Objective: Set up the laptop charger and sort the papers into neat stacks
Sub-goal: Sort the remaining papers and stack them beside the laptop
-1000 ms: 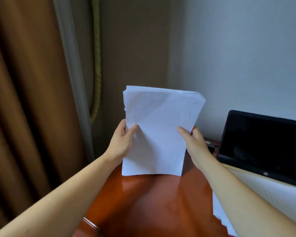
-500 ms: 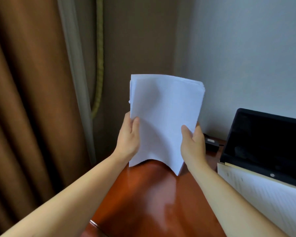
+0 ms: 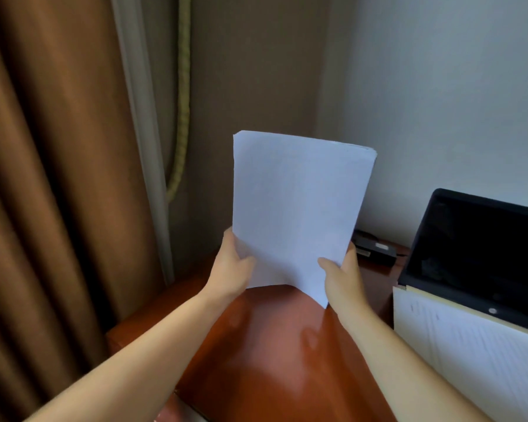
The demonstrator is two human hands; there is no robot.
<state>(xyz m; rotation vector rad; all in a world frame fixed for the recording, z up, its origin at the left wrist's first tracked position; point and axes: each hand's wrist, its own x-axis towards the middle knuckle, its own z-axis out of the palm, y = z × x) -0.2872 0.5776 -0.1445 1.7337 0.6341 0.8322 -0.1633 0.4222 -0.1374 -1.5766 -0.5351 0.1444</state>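
Note:
A stack of white papers stands upright above the red-brown table, its lower edge bowed and its top edges lined up. My left hand grips its lower left edge, thumb in front. My right hand grips its lower right edge the same way. A black charger brick lies on the table behind the papers, by the wall. An open black laptop stands at the right, screen dark. More printed papers lie over its lower part.
A brown curtain with a yellow-green cord hangs at the left, close to the table's left edge. A pale wall rises behind the table and the laptop.
The paper stack has risen and its sheets now line up at the top; earlier they were fanned and the bottom edge sat flat near the table. My view has shifted slightly.

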